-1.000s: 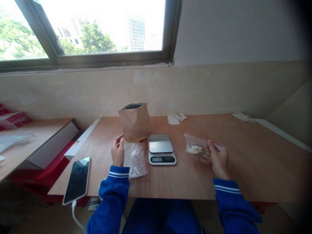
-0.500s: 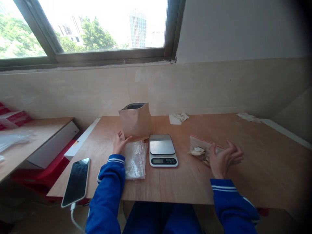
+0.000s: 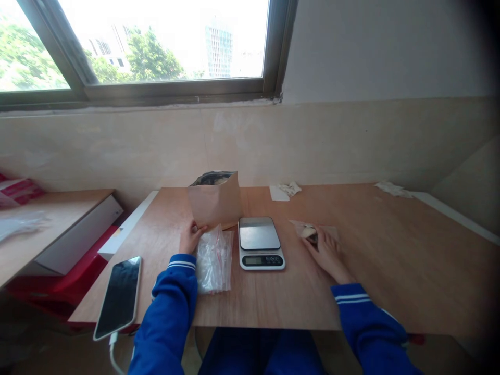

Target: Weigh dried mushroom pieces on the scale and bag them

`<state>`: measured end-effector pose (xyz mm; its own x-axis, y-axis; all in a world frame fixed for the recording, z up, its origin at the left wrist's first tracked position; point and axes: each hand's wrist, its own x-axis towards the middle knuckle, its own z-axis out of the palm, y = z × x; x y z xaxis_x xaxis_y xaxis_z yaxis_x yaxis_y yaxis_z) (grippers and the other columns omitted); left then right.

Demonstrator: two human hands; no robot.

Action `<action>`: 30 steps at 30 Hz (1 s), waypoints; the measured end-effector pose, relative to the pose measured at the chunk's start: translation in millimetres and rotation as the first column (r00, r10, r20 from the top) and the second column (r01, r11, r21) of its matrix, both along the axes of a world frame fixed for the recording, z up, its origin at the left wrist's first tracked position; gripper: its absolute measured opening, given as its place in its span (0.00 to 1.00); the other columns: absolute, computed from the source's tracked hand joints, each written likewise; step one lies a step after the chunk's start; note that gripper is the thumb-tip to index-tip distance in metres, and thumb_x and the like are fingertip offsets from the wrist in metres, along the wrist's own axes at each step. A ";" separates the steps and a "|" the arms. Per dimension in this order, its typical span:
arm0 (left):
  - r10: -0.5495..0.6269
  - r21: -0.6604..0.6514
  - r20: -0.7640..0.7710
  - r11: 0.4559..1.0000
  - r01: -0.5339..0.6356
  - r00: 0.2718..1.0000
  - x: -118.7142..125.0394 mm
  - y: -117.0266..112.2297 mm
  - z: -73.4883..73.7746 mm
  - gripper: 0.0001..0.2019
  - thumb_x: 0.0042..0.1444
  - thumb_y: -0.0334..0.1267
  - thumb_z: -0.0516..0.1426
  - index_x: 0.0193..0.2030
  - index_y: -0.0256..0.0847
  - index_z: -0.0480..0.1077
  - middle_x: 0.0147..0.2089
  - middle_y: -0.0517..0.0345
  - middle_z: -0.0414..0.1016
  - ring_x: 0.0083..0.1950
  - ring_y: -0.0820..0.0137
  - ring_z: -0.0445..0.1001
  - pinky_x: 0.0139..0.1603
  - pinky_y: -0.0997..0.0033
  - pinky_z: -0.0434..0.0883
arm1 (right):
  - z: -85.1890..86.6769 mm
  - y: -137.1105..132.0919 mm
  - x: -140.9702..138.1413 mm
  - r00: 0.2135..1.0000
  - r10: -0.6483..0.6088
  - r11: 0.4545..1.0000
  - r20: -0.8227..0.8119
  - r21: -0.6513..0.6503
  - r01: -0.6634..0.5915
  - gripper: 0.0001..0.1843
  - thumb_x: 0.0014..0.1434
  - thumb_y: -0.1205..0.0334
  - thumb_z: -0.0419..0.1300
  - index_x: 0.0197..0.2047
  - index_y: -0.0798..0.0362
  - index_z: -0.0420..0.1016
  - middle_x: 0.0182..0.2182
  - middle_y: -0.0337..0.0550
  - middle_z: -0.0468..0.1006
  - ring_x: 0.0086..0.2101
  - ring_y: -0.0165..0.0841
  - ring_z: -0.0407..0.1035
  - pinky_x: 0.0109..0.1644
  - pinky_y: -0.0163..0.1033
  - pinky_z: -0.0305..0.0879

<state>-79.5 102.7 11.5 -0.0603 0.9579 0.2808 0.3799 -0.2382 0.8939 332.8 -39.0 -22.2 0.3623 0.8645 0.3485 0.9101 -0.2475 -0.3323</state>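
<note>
My left hand is at the upper left corner of a stack of clear zip bags, its fingers curled in a pinch at the top bag's edge. That bag's upper edge stands slightly raised. Behind this hand stands a brown kraft paper pouch, its mouth gaping and its dark inner lining showing. My right hand lies over a clear zip bag with a red strip, fingers stretched across it. Pale, dried-looking pieces show inside, partly covered by the hand. Between the hands sits a kitchen scale with a bare steel plate.
A phone on a white cable lies at the table's left front corner. Crumpled white scraps rest along the back edge against the wall. To the left, a second table has plastic wrapping on it, with a red stool below.
My right hand has come down and left onto the bag with the pale pieces, which lies flatter. My left fingers have curled in, and the top zip bag has shifted and lifted.
</note>
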 end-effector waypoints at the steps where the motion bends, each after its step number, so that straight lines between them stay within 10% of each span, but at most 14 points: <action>1: -0.007 0.003 0.029 1.000 0.007 1.000 -1.6 -1.4 -1.6 0.21 0.42 0.46 0.63 0.42 0.38 0.73 0.43 0.51 0.79 0.47 0.59 0.74 0.52 0.59 0.68 | 4.9 7.4 4.4 0.998 0.062 0.998 -0.014 -0.004 -0.062 0.30 0.62 0.50 0.48 0.63 0.56 0.54 0.57 0.59 0.65 0.57 0.48 0.59 0.58 0.57 0.55; 6: 0.025 -0.010 0.042 1.000 -0.025 0.999 -9.0 -6.4 -8.6 0.22 0.39 0.46 0.64 0.41 0.36 0.72 0.39 0.51 0.79 0.43 0.57 0.76 0.47 0.58 0.71 | 72.3 28.4 -36.6 0.977 0.211 0.960 -0.009 0.190 -0.206 0.32 0.62 0.55 0.50 0.67 0.55 0.50 0.65 0.58 0.52 0.65 0.49 0.45 0.62 0.63 0.48; 11: 0.051 -0.004 -0.012 0.999 -0.051 0.999 -11.5 -18.8 -3.5 0.18 0.39 0.44 0.65 0.36 0.38 0.73 0.35 0.54 0.79 0.42 0.56 0.76 0.45 0.59 0.72 | 147.0 6.5 -148.5 0.621 0.778 0.555 0.096 0.360 -0.750 0.24 0.66 0.67 0.42 0.64 0.50 0.56 0.62 0.45 0.62 0.64 0.34 0.50 0.65 0.46 0.54; 13: 0.005 0.028 0.018 1.000 -0.006 1.000 -10.5 -25.7 0.8 0.17 0.42 0.43 0.63 0.39 0.38 0.73 0.39 0.53 0.79 0.45 0.57 0.76 0.48 0.59 0.71 | 158.1 -0.3 -179.9 0.543 0.825 0.485 0.157 0.298 -0.822 0.24 0.66 0.68 0.42 0.65 0.53 0.56 0.60 0.46 0.65 0.62 0.34 0.53 0.64 0.45 0.56; 21: -0.026 0.040 0.117 0.999 0.022 0.993 -4.4 -33.7 4.6 0.16 0.45 0.42 0.61 0.41 0.39 0.71 0.53 0.46 0.74 0.57 0.57 0.70 0.58 0.56 0.66 | 157.1 -4.1 -204.9 0.667 0.738 0.672 0.104 -0.022 -0.740 0.13 0.62 0.68 0.50 0.38 0.56 0.76 0.36 0.49 0.79 0.39 0.39 0.73 0.48 0.44 0.68; 30: -0.008 -0.005 0.149 1.000 0.009 0.989 -6.3 -28.6 -3.0 0.16 0.48 0.49 0.60 0.38 0.39 0.69 0.58 0.41 0.71 0.56 0.58 0.72 0.55 0.57 0.69 | 136.9 -0.7 -239.4 0.709 0.679 0.730 0.192 -0.082 -0.678 0.14 0.63 0.73 0.50 0.47 0.55 0.74 0.40 0.49 0.79 0.39 0.39 0.73 0.48 0.45 0.69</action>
<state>-85.7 74.1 8.5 -0.0930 0.9601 0.2638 0.2405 -0.2354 0.9417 93.5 -39.6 114.6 -0.3977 0.8525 0.3391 0.8777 0.4612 -0.1302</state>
